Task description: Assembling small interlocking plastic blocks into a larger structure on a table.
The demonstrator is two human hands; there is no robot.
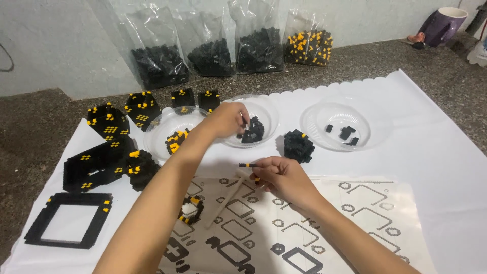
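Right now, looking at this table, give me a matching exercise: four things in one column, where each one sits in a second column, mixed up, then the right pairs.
Things:
1. purple mug
2. flat black square frame
3. bag of black and yellow bricks
4. short black and yellow strip

Places:
A. near left corner of the white sheet
B. held in the right hand, over the printed instruction sheet
C. far right corner, off the white sheet
D. against the wall, right end of the row of bags

Pairs: 1-C, 2-A, 3-D, 4-B
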